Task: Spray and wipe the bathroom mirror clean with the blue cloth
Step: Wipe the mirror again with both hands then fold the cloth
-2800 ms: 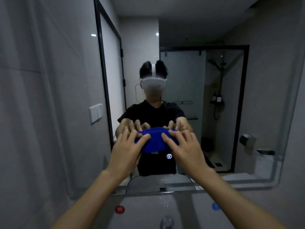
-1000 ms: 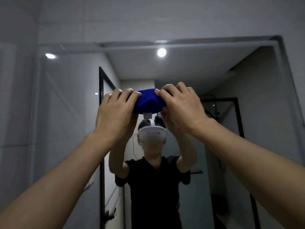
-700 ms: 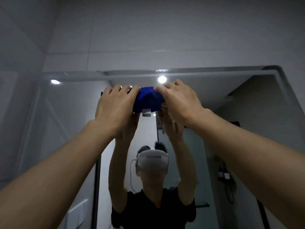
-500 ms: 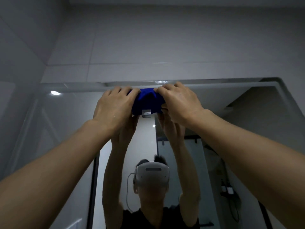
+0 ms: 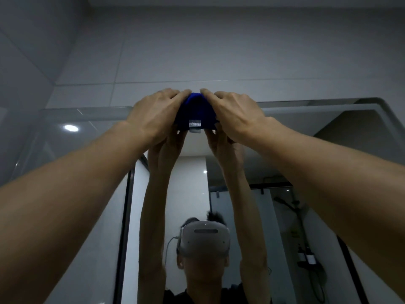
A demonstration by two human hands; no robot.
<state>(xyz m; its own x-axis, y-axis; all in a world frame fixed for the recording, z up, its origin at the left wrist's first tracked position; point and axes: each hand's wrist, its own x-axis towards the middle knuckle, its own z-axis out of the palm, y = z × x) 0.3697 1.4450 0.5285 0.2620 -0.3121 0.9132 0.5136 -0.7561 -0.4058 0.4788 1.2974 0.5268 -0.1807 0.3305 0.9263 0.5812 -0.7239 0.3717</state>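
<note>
Wiping in progress: both hands, left hand (image 5: 153, 116) and right hand (image 5: 237, 115), press the blue cloth (image 5: 196, 114) against the mirror (image 5: 306, 132) at its top edge (spraying presumably done); lower glass apparently remains.

- A single view, from the camera worn on the person's head; no second view shares the scene.
- It faces forward and tilts steeply upward, toward the mirror's (image 5: 306, 137) top edge and the tiled wall (image 5: 219, 51) above the fingers (image 5: 175, 96).
- It sits close: both forearms run up from the lower corners and fill much of the picture.
- Below the fingers, the mirror reflects the headset (image 5: 205, 241) carrying the camera, seen from the front.
</note>
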